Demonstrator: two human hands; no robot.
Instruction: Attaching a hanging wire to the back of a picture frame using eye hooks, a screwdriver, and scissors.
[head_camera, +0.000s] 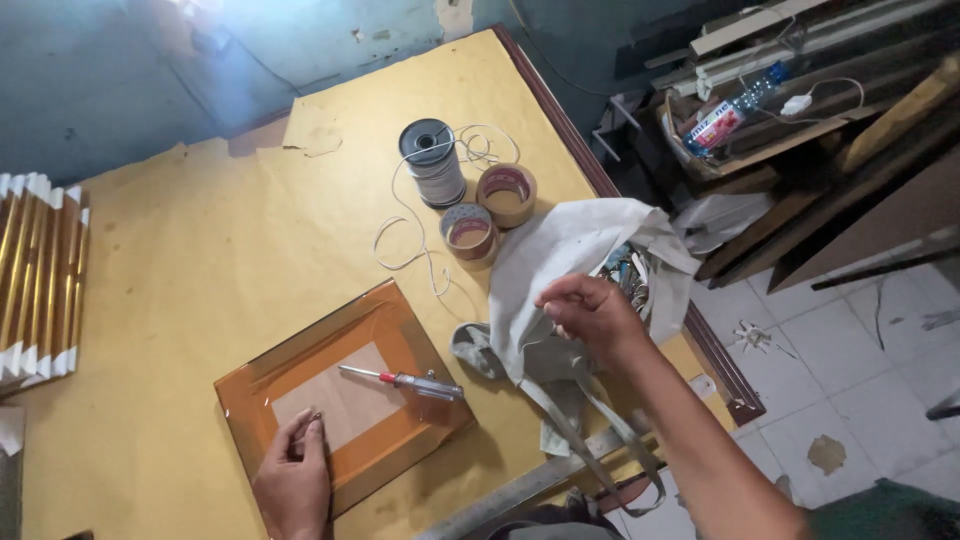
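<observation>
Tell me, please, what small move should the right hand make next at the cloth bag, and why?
Probably lift the right hand out of the grey cloth bag towards the taped frame. The left hand pins a small metal piece there, the screwdriver lies idle on the frame, and the right fingers look pinched shut, though I cannot see what they hold.

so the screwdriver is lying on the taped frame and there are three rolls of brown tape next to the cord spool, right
Not quite: the head view shows two rolls of brown tape, not three, beside the cord spool. The screwdriver does lie on the taped frame.
</observation>
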